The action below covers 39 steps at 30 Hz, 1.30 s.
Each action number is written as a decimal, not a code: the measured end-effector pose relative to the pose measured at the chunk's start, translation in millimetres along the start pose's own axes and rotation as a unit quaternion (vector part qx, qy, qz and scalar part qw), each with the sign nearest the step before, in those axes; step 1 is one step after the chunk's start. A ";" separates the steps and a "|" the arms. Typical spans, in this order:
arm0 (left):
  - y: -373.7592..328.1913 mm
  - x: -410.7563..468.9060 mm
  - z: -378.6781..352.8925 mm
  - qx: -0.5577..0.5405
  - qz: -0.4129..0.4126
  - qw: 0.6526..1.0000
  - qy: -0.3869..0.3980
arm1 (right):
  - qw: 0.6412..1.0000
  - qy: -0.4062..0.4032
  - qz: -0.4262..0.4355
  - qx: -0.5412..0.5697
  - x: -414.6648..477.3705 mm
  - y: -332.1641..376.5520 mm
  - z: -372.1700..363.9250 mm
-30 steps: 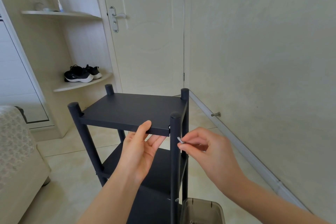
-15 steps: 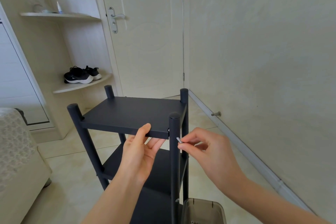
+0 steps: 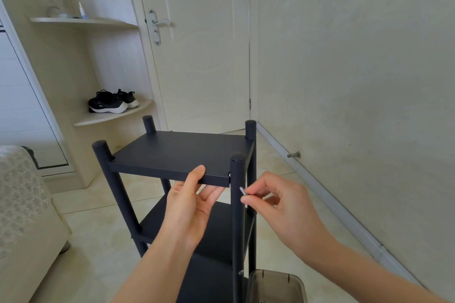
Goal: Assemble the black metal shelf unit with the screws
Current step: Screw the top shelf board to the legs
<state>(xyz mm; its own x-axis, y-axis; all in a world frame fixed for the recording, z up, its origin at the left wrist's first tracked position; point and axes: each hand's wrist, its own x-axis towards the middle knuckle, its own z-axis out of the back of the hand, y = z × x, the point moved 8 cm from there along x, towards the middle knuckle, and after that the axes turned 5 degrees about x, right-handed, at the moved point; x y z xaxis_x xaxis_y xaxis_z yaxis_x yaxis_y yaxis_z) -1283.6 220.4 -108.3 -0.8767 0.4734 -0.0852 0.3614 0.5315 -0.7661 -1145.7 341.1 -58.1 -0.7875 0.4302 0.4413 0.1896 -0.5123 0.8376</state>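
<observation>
- While our right hand (image 3: 278, 206) pinches the small silvery screw (image 3: 242, 190) between thumb and forefinger, its tip sits just right of the near post (image 3: 237, 214), with its long axis slanting up and left toward the post.
- Our left hand (image 3: 194, 206) grips the top shelf (image 3: 182, 150) by its front edge, thumb above and fingers beneath, beside that post.
- We judge that the nearer right hand must push the screw leftward.
- Matte black metal, round capped posts, flat panels; a smoky plastic tub (image 3: 275, 285) stands below.
</observation>
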 end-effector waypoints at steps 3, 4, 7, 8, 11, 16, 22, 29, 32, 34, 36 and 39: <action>2.1 0.0 0.9 -0.001 0.009 1.000 -0.003 | 1.000 0.011 0.005 -0.027 1.1 1.8 -0.4; 3.0 -0.2 1.1 -0.004 0.013 1.000 -0.002 | 0.999 0.014 0.007 -0.036 1.3 2.4 -0.4; 5.6 0.5 1.7 -0.012 0.022 1.000 0.004 | 0.998 0.015 0.008 -0.059 1.3 3.2 -0.6; 6.3 0.7 2.0 -0.013 0.024 1.000 0.006 | 0.998 0.013 0.008 -0.068 1.1 3.7 -0.8; 7.2 1.9 1.8 -0.013 0.026 1.000 0.012 | 0.996 0.007 0.013 -0.084 -0.2 5.8 -1.8; 6.4 2.5 0.2 -0.017 0.020 0.999 0.023 | 0.994 -0.011 0.032 -0.100 -2.0 10.4 -2.1; 10.0 5.1 -0.6 -0.016 0.027 0.999 0.034 | 0.995 -0.013 0.035 -0.091 -2.1 11.0 -1.4; 13.4 7.5 -0.5 -0.005 0.041 0.998 0.043 | 0.997 -0.005 0.028 -0.069 -0.5 7.7 -0.7; 13.6 8.5 -3.0 -0.005 0.038 0.997 0.066 | 0.997 -0.006 0.033 -0.075 0.1 6.8 -0.2; 13.2 9.4 -2.9 -0.007 0.037 0.997 0.066 | 0.996 -0.007 0.034 -0.080 0.1 6.3 -0.2; 13.5 11.1 -1.0 -0.004 0.040 0.998 0.056 | 0.996 -0.012 0.038 -0.085 -0.1 6.4 0.0; 14.0 12.7 0.4 -0.004 0.038 0.998 0.059 | 0.993 -0.020 0.051 -0.106 -0.9 7.8 -0.4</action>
<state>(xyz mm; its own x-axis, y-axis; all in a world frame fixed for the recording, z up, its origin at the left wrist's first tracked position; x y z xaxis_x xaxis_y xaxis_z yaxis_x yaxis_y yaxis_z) -1289.8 233.6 -120.4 -0.8031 0.5920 -0.0668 0.4286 0.4962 -0.7551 -1143.8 336.5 -52.2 -0.7461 0.3947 0.5362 0.1364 -0.6977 0.7033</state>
